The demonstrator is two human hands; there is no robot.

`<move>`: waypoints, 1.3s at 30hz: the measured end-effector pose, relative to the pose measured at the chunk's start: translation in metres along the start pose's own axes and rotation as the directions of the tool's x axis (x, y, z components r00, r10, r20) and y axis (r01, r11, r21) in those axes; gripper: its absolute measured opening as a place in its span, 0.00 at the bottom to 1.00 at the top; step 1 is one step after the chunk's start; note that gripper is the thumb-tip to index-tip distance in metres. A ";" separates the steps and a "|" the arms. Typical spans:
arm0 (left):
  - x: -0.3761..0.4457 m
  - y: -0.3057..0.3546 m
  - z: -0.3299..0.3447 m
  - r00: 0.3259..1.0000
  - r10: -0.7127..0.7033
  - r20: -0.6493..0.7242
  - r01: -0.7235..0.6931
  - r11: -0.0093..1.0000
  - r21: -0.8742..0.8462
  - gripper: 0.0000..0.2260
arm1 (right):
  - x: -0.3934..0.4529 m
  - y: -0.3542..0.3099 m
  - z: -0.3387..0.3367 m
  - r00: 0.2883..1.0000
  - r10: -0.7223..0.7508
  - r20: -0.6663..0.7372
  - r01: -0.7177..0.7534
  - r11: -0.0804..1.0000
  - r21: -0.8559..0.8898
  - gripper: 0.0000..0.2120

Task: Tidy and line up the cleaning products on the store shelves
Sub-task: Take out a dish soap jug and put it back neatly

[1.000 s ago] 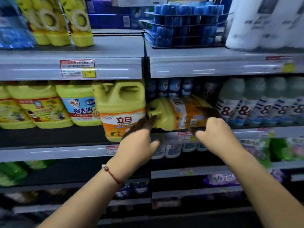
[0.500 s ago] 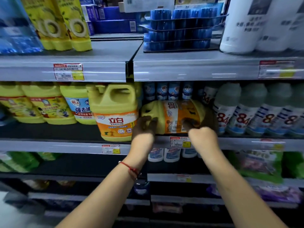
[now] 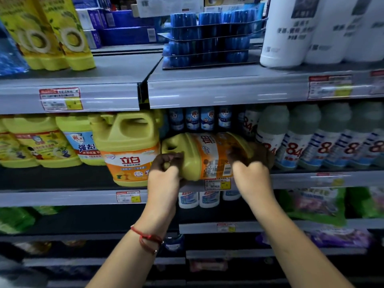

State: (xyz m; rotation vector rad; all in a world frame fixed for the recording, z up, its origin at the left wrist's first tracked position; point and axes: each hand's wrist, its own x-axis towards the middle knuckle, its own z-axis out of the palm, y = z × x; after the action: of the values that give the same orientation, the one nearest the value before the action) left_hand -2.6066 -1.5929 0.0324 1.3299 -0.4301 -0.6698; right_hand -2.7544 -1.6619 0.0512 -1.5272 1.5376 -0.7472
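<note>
A yellow detergent jug with an orange label lies on its side at the front of the middle shelf, neck pointing left. My left hand grips its handle end with curled fingers. My right hand grips its base end, fingers wrapped round the far side. An identical jug stands upright just left of it, close to my left hand.
More yellow jugs line the shelf to the left. White 84 bottles fill the right side, small blue-labelled bottles stand behind. Above sit yellow refill pouches, blue blister packs and white bottles. Green bags lie below.
Both hands have closed round the lying jug: the left went from open near it to gripping the handle end. The camera has moved closer.
</note>
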 end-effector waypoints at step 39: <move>-0.055 -0.009 -0.082 0.961 0.034 0.274 -0.091 0.975 0.200 0.21 | -0.029 0.056 -0.033 0.912 0.133 0.388 -0.359 0.715 0.599 0.29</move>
State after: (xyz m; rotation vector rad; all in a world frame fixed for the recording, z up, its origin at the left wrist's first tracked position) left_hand -2.5960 -1.4964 0.0119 1.4232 -0.7795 -0.7716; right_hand -2.8131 -1.6330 0.0236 -0.8240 1.0322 -0.7340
